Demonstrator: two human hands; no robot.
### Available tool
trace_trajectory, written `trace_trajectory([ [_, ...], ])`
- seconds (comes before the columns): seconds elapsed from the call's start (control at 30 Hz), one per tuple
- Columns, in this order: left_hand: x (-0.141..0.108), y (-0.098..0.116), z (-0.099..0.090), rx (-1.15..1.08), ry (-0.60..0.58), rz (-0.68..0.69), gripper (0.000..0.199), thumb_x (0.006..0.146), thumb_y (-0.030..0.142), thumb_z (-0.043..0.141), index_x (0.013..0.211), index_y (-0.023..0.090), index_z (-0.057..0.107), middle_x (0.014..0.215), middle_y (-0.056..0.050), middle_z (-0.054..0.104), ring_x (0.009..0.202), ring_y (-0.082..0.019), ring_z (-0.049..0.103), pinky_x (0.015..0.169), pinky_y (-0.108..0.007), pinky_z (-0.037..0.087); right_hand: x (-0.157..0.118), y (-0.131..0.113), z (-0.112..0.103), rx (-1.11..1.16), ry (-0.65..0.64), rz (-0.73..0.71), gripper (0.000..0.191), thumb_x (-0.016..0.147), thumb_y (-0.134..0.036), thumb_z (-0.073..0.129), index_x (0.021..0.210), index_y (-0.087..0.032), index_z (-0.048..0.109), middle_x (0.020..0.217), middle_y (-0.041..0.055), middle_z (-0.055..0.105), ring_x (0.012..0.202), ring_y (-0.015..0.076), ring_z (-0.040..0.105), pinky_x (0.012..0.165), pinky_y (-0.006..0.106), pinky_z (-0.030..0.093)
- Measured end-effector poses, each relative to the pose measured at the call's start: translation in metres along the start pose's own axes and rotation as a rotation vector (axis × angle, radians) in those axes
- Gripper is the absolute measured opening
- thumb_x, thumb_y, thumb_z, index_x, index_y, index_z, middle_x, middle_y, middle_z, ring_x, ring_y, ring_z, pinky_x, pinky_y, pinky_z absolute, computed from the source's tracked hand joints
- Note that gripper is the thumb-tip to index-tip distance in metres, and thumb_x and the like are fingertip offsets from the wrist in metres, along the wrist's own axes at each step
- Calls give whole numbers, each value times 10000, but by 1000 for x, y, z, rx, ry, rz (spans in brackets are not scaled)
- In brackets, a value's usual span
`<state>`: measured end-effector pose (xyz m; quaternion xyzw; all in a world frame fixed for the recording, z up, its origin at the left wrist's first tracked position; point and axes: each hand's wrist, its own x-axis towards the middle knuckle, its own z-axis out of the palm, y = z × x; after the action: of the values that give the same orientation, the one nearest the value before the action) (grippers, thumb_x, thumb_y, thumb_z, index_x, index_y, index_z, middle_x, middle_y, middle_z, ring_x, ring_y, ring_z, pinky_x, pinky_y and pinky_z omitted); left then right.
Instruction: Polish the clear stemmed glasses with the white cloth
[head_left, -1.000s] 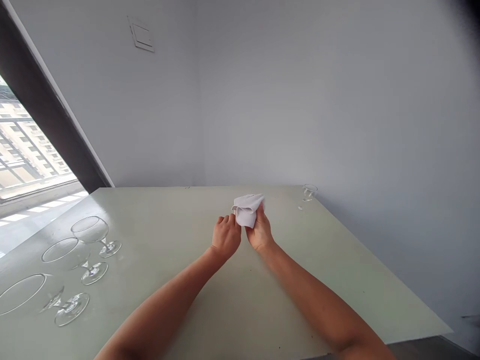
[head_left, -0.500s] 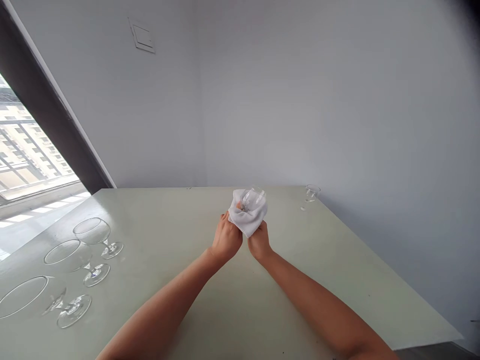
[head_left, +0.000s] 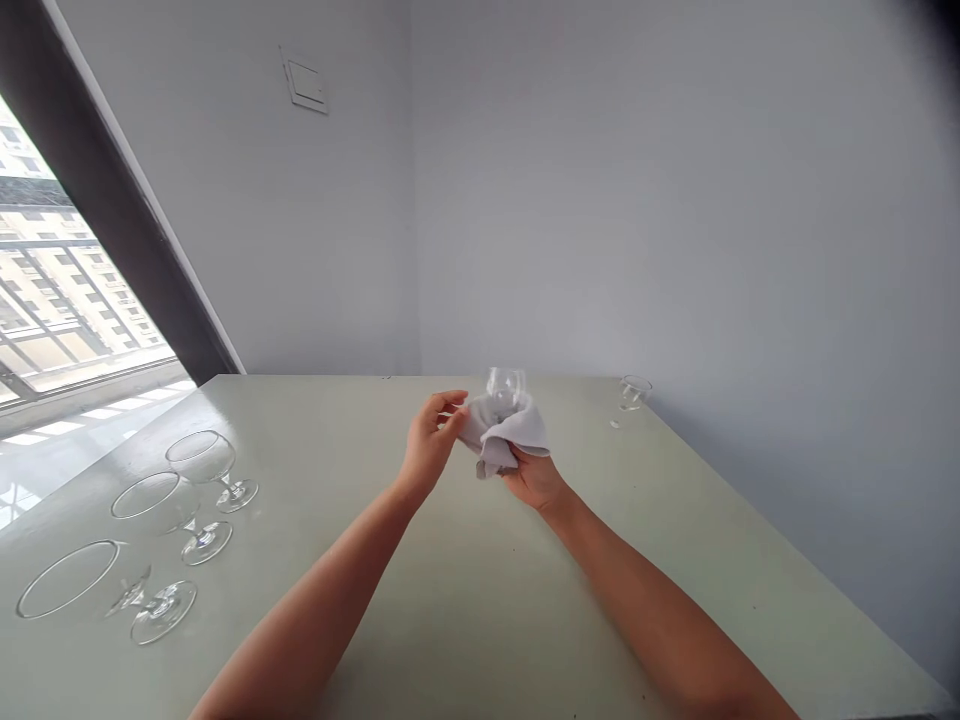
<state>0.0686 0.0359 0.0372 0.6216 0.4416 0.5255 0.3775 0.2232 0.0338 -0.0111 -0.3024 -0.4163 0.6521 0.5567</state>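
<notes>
Ahead of me, above the table, a stemmed glass (head_left: pixel 507 384) stands upright with its clear bowl rising out of a white cloth (head_left: pixel 525 428). My right hand (head_left: pixel 536 478) is closed around the bunched cloth from below, gripping the glass through it. The stem and foot are hidden by the cloth. My left hand (head_left: pixel 433 430) is at the cloth's left edge, its fingers apart and slightly curved. Its thumb and fingertips come close to the fabric; whether they touch it I cannot tell.
Several stemmed glasses stand on the pale table (head_left: pixel 420 600): a near-left one (head_left: pixel 163 612), another behind it (head_left: pixel 206 543), a third further back (head_left: pixel 238 495). A small glass (head_left: pixel 634 394) is at the far right edge. Walls meet behind the table; a window (head_left: pixel 67 290) is at left.
My left hand has come off the bundle and opened, shifting slightly left. The glass now stands more upright, and the cloth has folded over to the right above my right hand.
</notes>
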Motion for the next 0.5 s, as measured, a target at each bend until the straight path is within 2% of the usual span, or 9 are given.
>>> trace_trajectory([
  [0.13, -2, 4, 0, -245, -430, -210, 522, 676, 417, 635, 1133, 190, 521, 967, -83, 610, 814, -195, 586, 641, -278, 467, -7, 5, 4, -13, -196, 168, 296, 671, -449, 649, 825, -202, 591, 610, -14, 566, 502, 126, 513, 478, 294, 463],
  [0.2, -4, 3, 4, -338, -516, -271, 563, 654, 429, 658, 1132, 169, 511, 941, -93, 611, 790, -200, 596, 620, -279, 475, -10, 4, 7, -21, -260, 207, 318, 659, -456, 655, 831, -195, 594, 587, -19, 558, 490, 124, 515, 482, 297, 468],
  [0.27, -5, 1, 8, -374, -484, -279, 546, 645, 433, 667, 1089, 146, 529, 912, -97, 607, 782, -198, 597, 624, -276, 479, -12, 0, 11, -33, -297, 189, 386, 640, -424, 681, 943, -204, 587, 670, 0, 601, 554, 146, 557, 513, 314, 488],
  [0.37, -3, -3, 10, -341, -389, -247, 514, 634, 430, 680, 1039, 141, 549, 885, -91, 608, 797, -196, 595, 648, -273, 480, -14, -11, 19, -73, -341, 142, 582, 629, -400, 701, 1152, -241, 501, 868, 43, 638, 706, 186, 603, 582, 350, 515],
  [0.5, -1, -7, 9, -251, -244, -183, 530, 622, 433, 692, 1053, 164, 542, 932, -86, 616, 854, -204, 593, 712, -300, 482, -16, -21, 27, -173, -314, 61, 595, 682, -466, 639, 1212, -255, 468, 1003, 73, 624, 843, 211, 606, 632, 367, 525],
])
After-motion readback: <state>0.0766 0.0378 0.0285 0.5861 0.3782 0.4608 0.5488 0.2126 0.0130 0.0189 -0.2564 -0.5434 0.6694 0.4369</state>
